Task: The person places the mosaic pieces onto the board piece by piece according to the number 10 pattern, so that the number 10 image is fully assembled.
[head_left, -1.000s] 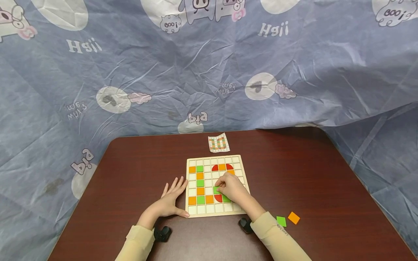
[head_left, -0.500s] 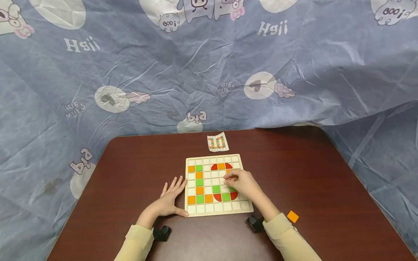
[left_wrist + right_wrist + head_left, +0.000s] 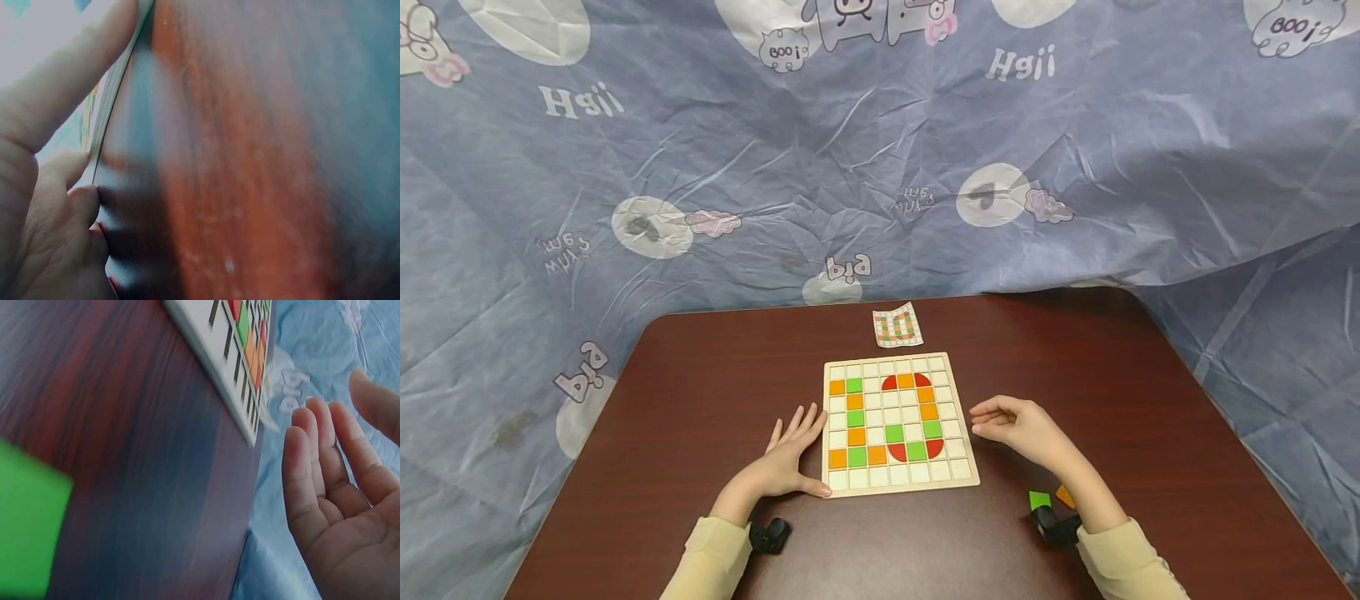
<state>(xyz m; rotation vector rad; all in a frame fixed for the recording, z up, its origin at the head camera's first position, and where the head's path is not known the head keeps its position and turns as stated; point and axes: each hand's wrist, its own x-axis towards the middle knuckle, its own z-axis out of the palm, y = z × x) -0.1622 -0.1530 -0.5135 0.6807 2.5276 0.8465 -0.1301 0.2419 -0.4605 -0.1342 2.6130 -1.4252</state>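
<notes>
A cream grid board (image 3: 900,479) lies on the table, with orange and green square tiles and red quarter-round tiles in some cells. My left hand (image 3: 782,467) rests against its left edge, fingers spread and thumb at the near corner. Just right of the board, my right hand (image 3: 1022,429) hovers over the table. In the right wrist view its fingers (image 3: 297,456) are relaxed and hold nothing. A loose green tile (image 3: 1040,500) and an orange tile (image 3: 1065,497) lie near the right wrist, the orange one partly hidden by the forearm.
Behind the board lies a small printed pattern card (image 3: 897,325), slightly curled. The dark wooden table (image 3: 737,358) has a patterned blue cloth (image 3: 820,150) hanging behind it. Black cameras are strapped at both wrists.
My right hand has moved off the board to the right, uncovering the tiles in the board's right part. The left hand stays at the board's edge.
</notes>
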